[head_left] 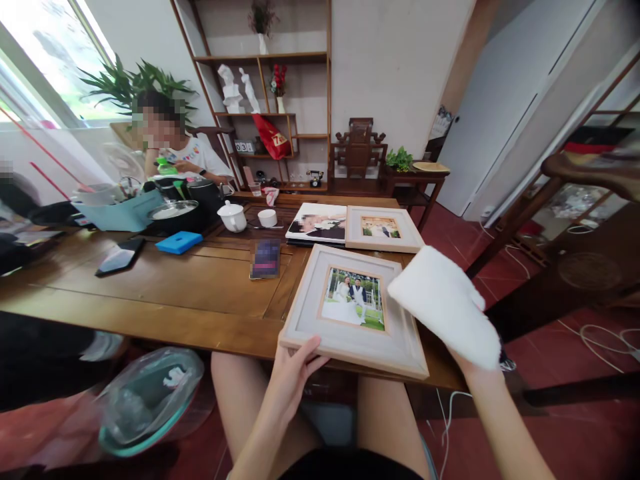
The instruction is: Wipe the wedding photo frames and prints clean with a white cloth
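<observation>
My left hand (297, 363) grips a light wooden picture frame (310, 293) at its near-left corner, fingers curled around the edge. The frame rests tilted at the table's front edge and holds a photo of a couple outdoors. A fluffy white mitt (445, 303) covers my right hand (470, 367), hiding its fingers. Only the wrist and a bit of the hand's heel show below it. That mitt is beside the frame's right edge, seeming to touch or overlap it. Behind lie a second framed photo (407, 225) and a photo panel (300, 220), side by side.
On the wooden table (225, 293) are a phone (265, 259), a blue sponge-like block (179, 243), a white teapot (233, 217), a white cup (267, 217) and a blue caddy (120, 212). Another person (200, 157) sits across. A lined bin (150, 400) stands left; a chair (560, 267) is right.
</observation>
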Demonstrator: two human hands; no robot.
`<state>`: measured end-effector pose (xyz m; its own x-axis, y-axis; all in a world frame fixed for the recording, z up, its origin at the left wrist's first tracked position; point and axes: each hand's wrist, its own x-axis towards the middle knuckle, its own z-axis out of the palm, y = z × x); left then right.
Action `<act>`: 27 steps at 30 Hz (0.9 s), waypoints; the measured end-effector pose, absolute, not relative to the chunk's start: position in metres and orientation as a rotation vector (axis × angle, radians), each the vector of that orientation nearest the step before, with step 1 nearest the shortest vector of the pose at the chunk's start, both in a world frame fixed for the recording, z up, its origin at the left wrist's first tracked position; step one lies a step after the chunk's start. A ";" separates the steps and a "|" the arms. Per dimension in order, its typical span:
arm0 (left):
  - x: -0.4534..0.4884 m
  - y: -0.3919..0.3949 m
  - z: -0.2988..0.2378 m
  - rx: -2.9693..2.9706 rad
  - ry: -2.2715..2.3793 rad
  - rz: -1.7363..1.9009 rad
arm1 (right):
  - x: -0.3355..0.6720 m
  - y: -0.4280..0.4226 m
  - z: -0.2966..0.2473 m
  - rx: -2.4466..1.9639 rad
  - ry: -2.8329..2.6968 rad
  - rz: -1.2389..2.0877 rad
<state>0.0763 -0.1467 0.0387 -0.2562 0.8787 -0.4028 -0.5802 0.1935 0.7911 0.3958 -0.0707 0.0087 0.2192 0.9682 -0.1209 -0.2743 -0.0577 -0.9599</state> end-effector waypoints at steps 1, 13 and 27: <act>0.079 -0.147 0.039 0.361 1.167 1.481 | 0.388 -0.070 0.006 -1.155 -0.836 1.275; 0.055 -0.143 0.021 0.663 1.362 1.540 | 0.352 -0.085 0.001 -1.001 -0.678 1.297; 0.013 -0.052 0.015 1.776 1.194 1.226 | 0.331 -0.095 0.032 -0.745 0.070 1.346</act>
<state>0.0134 -0.0524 0.0149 0.1427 0.9314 0.3349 0.3096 -0.3634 0.8787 0.3307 -0.0953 0.0316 0.2572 0.8524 -0.4554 -0.8950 0.0324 -0.4449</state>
